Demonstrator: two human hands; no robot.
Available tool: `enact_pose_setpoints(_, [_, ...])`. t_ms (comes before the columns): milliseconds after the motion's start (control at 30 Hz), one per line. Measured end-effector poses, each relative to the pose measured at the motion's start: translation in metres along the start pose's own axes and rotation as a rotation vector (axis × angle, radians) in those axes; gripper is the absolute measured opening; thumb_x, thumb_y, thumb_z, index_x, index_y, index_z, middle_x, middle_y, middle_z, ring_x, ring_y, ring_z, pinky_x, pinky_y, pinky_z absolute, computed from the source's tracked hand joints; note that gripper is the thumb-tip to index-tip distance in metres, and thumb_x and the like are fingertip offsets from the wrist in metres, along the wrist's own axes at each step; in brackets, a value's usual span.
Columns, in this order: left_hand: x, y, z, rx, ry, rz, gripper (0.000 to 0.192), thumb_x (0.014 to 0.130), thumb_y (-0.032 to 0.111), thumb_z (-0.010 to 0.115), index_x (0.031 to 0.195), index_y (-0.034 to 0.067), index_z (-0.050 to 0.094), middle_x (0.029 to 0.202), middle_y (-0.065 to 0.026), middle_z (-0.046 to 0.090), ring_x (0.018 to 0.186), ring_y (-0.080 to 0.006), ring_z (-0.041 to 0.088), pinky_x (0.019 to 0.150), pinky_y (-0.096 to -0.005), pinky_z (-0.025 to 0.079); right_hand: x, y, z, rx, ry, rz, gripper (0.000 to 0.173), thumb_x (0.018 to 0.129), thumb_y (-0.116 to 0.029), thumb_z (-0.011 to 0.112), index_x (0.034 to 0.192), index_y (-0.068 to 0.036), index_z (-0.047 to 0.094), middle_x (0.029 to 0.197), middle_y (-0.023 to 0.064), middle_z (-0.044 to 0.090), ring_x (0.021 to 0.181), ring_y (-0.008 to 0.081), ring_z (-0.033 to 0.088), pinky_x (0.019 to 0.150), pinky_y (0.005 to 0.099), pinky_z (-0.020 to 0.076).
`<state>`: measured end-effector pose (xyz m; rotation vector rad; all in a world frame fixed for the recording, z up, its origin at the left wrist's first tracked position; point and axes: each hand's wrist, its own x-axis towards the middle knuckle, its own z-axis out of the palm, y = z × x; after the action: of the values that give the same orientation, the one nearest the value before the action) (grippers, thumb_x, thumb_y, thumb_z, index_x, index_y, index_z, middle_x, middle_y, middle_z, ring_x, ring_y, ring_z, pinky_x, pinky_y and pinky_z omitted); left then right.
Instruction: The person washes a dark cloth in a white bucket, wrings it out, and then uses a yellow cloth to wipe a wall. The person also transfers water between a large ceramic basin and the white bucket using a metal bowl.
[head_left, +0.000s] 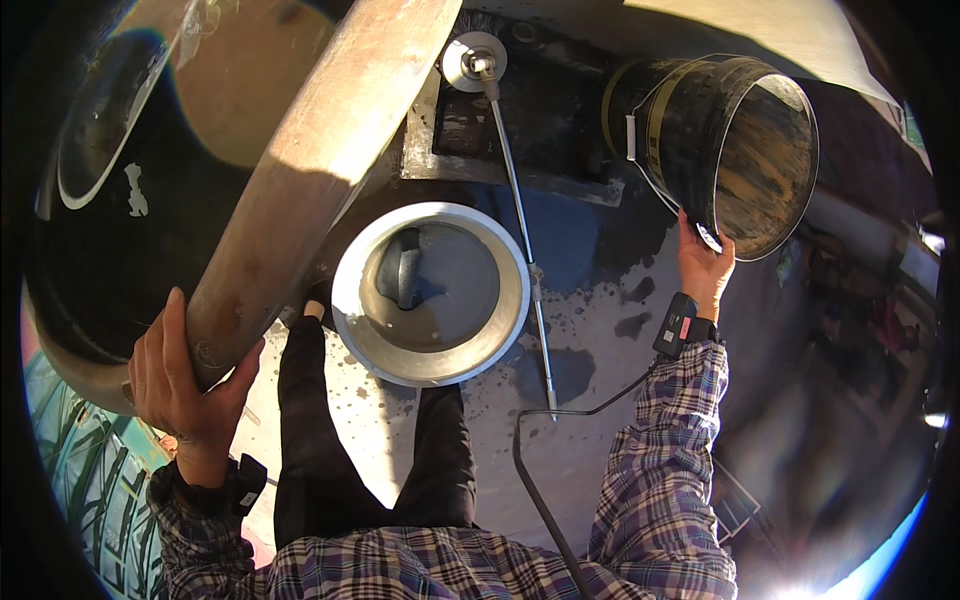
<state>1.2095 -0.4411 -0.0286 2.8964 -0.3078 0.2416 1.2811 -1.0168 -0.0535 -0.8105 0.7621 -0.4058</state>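
My left hand (187, 375) grips the lower end of a thick brown curved wall or edge (292, 202) that slants up to the top. It seems part of a large vessel with a dark inside (82, 262); its full shape is unclear. My right hand (703, 266) holds the near rim of a black bucket (675, 112), thumb and fingers on either side. The bucket is tipped sideways, its stained brown inside facing right, its wire handle hanging at the left. Before me on the floor stands a metal basin (349, 330) of grey water with a dark wet thing (405, 277) in it, perhaps cloth.
A mop with a round white head plate (474, 60) has its metal pole (517, 187) running down right of the basin. Behind lies a dark recess with a worn pale frame (457, 169). Wet patches (555, 373) mark the concrete. A black cable (529, 480) trails from my right wrist.
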Motion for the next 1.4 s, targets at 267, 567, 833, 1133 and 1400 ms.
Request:
enact_pose_setpoints(267, [0.008,-0.014,0.024,0.002,0.014,-0.008,0.074,0.060,0.028,0.082,0.123,0.003,0.052,0.100,-0.0126,0.062,0.084,-0.0288,0.060,0.073,-0.0379,0.048,0.000,0.002,0.004,-0.046,0.039,0.005,0.048,0.076,-0.004,0.053,0.118,0.012,0.036,0.120,0.0272,0.046,0.112,0.0450,0.046,0.101,0.0598,0.0368])
enact_pose_setpoints(567, [0.023,-0.017,0.041,0.114,0.018,-0.038,0.065,0.071,0.034,0.077,0.126,0.009,0.052,0.100,-0.0085,0.063,0.084,-0.0265,0.062,0.072,-0.0367,0.050,-0.005,0.028,0.005,0.094,0.175,0.113,0.042,0.077,-0.005,0.055,0.110,0.016,0.037,0.115,0.0307,0.045,0.112,0.0450,0.045,0.101,0.0583,0.0364])
enact_pose_setpoints(833, [0.030,-0.022,0.069,0.077,-0.069,-0.032,0.057,0.080,0.035,0.070,0.128,0.011,0.051,0.102,-0.0082,0.063,0.086,-0.0266,0.062,0.072,-0.0373,0.050,-0.012,0.049,0.020,0.090,0.208,0.148,0.029,0.078,-0.012,0.055,0.096,0.008,0.043,0.103,0.0251,0.052,0.101,0.0382,0.051,0.097,0.0549,0.0406])
enact_pose_setpoints(1133, [0.017,-0.006,0.056,0.089,0.006,-0.008,0.064,0.073,0.037,0.075,0.126,0.010,0.051,0.101,-0.0082,0.063,0.084,-0.0265,0.061,0.071,-0.0367,0.049,-0.003,0.043,0.005,0.116,0.073,0.207,0.036,0.080,-0.007,0.052,0.108,0.012,0.039,0.120,0.0269,0.044,0.115,0.0387,0.044,0.105,0.0562,0.0336])
enact_pose_setpoints(1400, [-0.014,0.021,-0.002,0.069,0.080,0.013,0.071,0.067,0.033,0.079,0.125,0.005,0.050,0.101,-0.0117,0.062,0.084,-0.0291,0.061,0.072,-0.0380,0.048,0.025,0.035,-0.008,0.034,-0.058,0.179,0.045,0.079,-0.003,0.052,0.117,0.013,0.034,0.127,0.0286,0.040,0.119,0.0425,0.041,0.105,0.0579,0.0329])
